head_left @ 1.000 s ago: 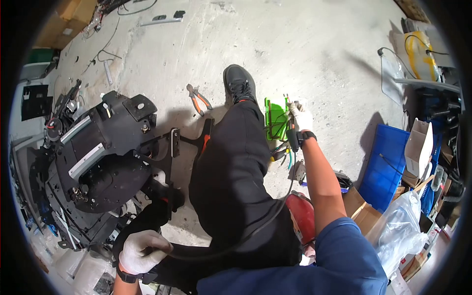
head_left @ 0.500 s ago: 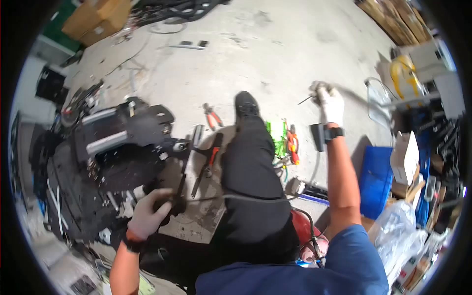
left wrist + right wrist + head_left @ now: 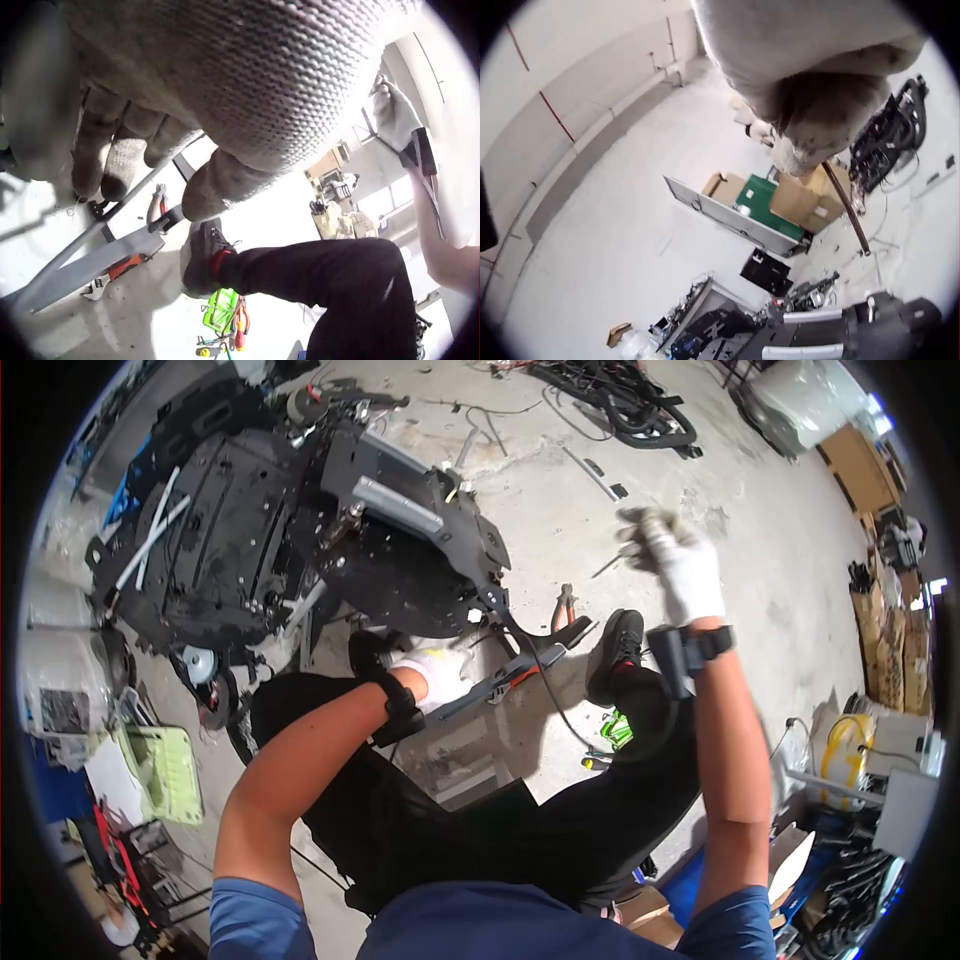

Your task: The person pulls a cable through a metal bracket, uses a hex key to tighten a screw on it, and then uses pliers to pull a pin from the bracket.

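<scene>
My gloved right hand (image 3: 672,556) is raised over the concrete floor and pinches a thin metal tool (image 3: 607,566). In the right wrist view the tool shows as a slim rod (image 3: 846,206) sticking out below the glove (image 3: 810,112). My gloved left hand (image 3: 437,672) is low beside my knee, at the near end of a grey bar with an orange grip (image 3: 500,682). In the left wrist view its fingers (image 3: 112,161) hang loosely curled above that bar (image 3: 90,262) and hold nothing. A large black machine chassis (image 3: 300,520) lies just beyond the left hand.
Red-handled pliers (image 3: 563,605) lie on the floor by my black shoe (image 3: 615,650). A green tool case (image 3: 617,730) sits under my leg. Cables (image 3: 620,400) lie at the far side. Boxes and clutter line the right edge (image 3: 880,660) and left edge (image 3: 160,770).
The head view has swung towards the chassis. My right hand has lifted with the thin tool from the green case. My left hand has let go of the black frame part and dropped by the grey bar.
</scene>
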`<state>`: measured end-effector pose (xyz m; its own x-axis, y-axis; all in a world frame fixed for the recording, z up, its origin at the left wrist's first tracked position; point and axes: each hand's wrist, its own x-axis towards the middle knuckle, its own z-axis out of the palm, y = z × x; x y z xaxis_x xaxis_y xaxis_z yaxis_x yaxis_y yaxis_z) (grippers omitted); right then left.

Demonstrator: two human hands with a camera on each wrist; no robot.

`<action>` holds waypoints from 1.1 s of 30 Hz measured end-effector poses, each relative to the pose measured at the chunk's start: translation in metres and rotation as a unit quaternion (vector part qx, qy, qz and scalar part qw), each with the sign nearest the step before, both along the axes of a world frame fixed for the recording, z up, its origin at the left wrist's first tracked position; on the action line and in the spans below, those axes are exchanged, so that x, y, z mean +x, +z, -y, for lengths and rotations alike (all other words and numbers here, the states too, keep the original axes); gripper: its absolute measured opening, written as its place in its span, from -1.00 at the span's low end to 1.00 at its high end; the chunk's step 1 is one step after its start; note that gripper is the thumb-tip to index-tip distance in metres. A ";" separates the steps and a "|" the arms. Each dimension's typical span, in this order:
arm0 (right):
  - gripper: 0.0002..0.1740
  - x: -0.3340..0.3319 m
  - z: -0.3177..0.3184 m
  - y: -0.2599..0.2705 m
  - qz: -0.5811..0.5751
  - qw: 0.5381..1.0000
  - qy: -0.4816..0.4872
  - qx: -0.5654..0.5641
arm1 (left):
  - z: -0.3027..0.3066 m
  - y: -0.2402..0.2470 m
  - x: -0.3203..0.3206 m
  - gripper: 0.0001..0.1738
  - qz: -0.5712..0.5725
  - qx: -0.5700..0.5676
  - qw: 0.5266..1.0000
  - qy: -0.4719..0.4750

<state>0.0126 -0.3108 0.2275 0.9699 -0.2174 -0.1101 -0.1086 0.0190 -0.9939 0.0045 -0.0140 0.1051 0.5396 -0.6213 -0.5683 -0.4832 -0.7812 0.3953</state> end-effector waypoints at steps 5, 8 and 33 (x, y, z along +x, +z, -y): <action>-0.71 0.016 -0.060 -0.091 -0.058 0.996 0.059 -0.013 | 0.001 0.018 0.007 -0.48 -0.047 -0.012 0.998 0.048; -0.71 0.020 -0.078 -0.108 -0.068 0.994 0.075 -0.048 | 0.000 0.006 0.010 -0.50 -0.059 -0.052 0.995 0.065; -0.49 -0.074 0.040 0.139 0.247 0.939 0.054 0.235 | -0.017 -0.045 -0.038 -0.66 0.025 0.014 0.999 0.022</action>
